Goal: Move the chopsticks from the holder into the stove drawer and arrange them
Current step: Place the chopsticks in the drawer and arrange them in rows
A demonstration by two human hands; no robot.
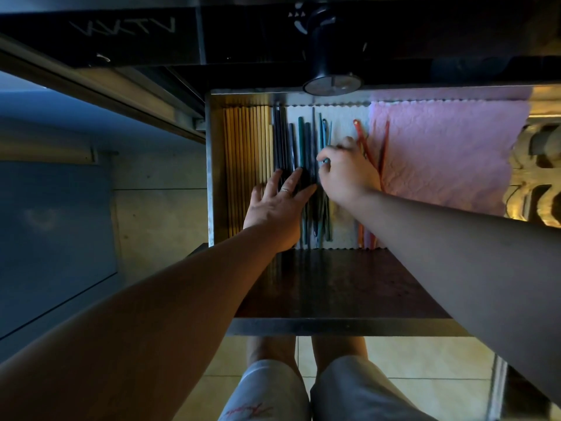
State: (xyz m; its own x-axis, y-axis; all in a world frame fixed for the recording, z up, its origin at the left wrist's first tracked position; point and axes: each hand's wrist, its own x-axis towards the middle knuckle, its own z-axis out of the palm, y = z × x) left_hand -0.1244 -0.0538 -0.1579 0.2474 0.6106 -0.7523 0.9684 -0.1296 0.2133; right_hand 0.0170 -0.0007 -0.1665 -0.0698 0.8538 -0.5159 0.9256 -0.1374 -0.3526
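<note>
Dim overall, warm glow right, wide-angle edge distortion, soft focus

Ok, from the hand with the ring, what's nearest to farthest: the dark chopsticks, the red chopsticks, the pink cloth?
From the left hand:
1. Dark chopsticks, under its fingers.
2. Red chopsticks, right, past the right hand.
3. Pink cloth, mostly farther right.

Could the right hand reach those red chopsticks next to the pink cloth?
Probably yes. The red chopsticks lie in the open drawer right beside the right hand, with nothing over them, though it seems to pinch a teal chopstick.
</note>
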